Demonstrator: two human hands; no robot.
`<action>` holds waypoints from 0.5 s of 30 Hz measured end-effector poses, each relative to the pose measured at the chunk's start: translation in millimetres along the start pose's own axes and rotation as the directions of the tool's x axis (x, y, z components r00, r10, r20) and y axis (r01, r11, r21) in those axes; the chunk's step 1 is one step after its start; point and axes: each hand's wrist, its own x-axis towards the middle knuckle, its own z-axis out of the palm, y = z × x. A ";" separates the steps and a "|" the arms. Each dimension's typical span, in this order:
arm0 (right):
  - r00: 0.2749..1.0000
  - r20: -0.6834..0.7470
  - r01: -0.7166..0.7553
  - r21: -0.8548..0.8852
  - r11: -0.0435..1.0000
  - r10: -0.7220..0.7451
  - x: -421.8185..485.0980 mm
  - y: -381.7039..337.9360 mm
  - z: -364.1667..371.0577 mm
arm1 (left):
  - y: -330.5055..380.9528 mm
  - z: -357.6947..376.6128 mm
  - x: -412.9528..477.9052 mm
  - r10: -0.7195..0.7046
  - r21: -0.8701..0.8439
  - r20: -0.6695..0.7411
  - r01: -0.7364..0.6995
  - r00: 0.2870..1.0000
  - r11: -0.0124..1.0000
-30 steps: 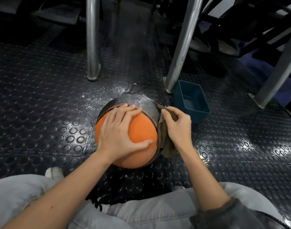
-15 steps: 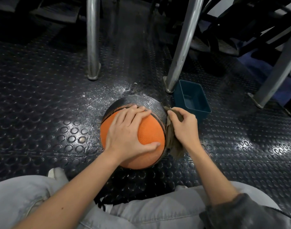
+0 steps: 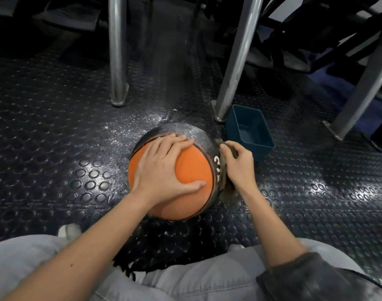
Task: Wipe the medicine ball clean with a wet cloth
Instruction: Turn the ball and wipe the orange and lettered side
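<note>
An orange and black medicine ball (image 3: 192, 170) rests on the studded black floor in front of my knees. A white "3" shows on its black band at the right. My left hand (image 3: 161, 168) lies spread flat over the ball's top, fingers straight and thumb toward me. My right hand (image 3: 240, 165) grips a brownish-grey cloth (image 3: 225, 189) and holds it against the ball's right side. Most of the cloth is hidden behind that hand and the ball; its lower end hangs down to the floor.
A small dark teal tub (image 3: 250, 132) stands just right of the ball, behind my right hand. Metal frame legs (image 3: 117, 61) (image 3: 235, 68) (image 3: 359, 94) rise from the floor behind. A wet patch (image 3: 146, 124) glistens behind the ball. My grey-trousered knees fill the bottom edge.
The ball has turned, so the white "3" on its black band now shows at the right. My right hand with the cloth has slid slightly along the ball's right side.
</note>
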 end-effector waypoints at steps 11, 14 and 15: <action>0.993 0.009 0.121 0.016 0.992 -0.122 -17.8 -4.8 0.8 | -13.5 -12.8 3.8 -0.057 -0.060 0.082 0.062 0.995 0.996; 0.999 0.034 -0.010 0.152 0.988 0.005 -19.8 -3.3 1.9 | -14.5 -14.9 2.1 -0.061 -0.047 0.087 0.065 0.994 0.997; 0.998 0.045 -0.046 0.206 0.977 0.038 -20.3 -4.2 1.8 | -12.6 -16.0 0.6 -0.058 -0.033 0.083 0.061 0.995 0.998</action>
